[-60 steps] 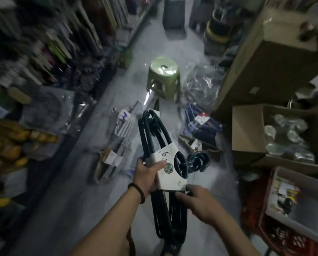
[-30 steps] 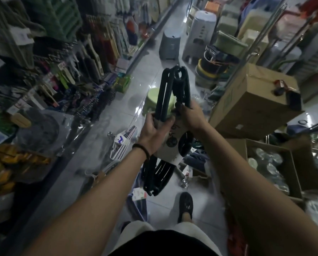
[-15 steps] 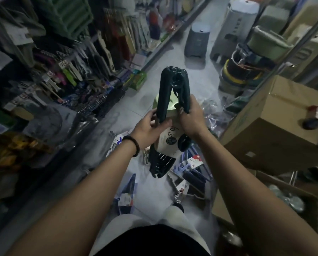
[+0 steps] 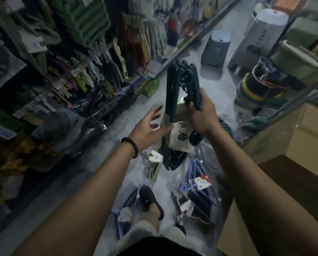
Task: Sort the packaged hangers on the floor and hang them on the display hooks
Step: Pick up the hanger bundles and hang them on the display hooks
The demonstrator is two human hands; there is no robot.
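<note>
We are holding the green pack (image 4: 173, 93) up over the floor (image 4: 197, 52) with only our right hand (image 4: 200, 115) gripping it near the top while our left hand (image 4: 149, 124) is open beside it, so it may be slipping down onto the blue packs (image 4: 197, 196) by our feet.

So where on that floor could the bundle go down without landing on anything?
Bare floor runs up the aisle between the left shelving and the grey stool. Another dim strip follows the shelving's foot. Around the feet it is crowded: blue hanger packs and a pale green pack.
</note>
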